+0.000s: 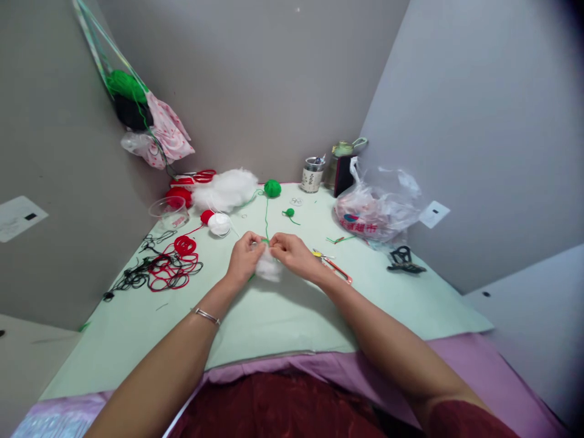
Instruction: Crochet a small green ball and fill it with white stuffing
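Note:
My left hand [244,255] and my right hand [292,252] meet over the middle of the pale green table [274,316]. Both have their fingers pinched on a small tuft of white stuffing [269,267] with a bit of green crochet at its top. A green yarn strand [266,219] runs from between my fingers back to a green yarn ball [272,188]. A silver bracelet [207,316] sits on my left wrist.
Tangled red and black yarn [159,267] lies at the left, with a white ball [219,223], a heap of white stuffing [225,190] and a clear bowl [170,212] behind. Small scissors [335,266] lie right of my hands; a plastic bag [376,210], a black clip [404,260] and a cup [312,174] stand farther right.

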Demonstrator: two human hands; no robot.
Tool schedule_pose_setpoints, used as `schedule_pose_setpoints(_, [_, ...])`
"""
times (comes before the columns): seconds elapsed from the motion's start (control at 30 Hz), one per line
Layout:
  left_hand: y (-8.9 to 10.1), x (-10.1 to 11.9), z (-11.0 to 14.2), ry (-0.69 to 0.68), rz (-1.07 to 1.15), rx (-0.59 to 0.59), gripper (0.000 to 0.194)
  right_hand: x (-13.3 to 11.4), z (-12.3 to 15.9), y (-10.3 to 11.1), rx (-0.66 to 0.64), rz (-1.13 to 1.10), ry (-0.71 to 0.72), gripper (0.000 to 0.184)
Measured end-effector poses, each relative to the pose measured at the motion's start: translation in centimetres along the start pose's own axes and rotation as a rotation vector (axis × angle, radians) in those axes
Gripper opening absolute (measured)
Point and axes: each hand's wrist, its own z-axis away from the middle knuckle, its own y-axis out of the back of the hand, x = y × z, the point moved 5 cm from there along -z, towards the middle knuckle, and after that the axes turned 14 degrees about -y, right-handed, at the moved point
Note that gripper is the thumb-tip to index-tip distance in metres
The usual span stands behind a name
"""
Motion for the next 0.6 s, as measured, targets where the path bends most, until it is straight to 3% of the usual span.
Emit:
schedule_pose_setpoints(0.17, [-0.2,0.2,0.2,-0.046,0.027,0.032,0.025,-0.5,0.4,-0.4,0.053,-0.022,0.015,0.015])
schedule_pose_setpoints(0.43, [-0.8,0.7,0.4,0.096,0.177,-0.056,0.029,1.1,-1.0,1.2,0.153,-0.101,-0.051,0.014])
schedule_pose_setpoints(0.6, [-0.8,1.0,0.1,0.187,0.236,-0.149,0.028,1.6,-1.6,1.6,0.100,-0.224,-0.105,0.018])
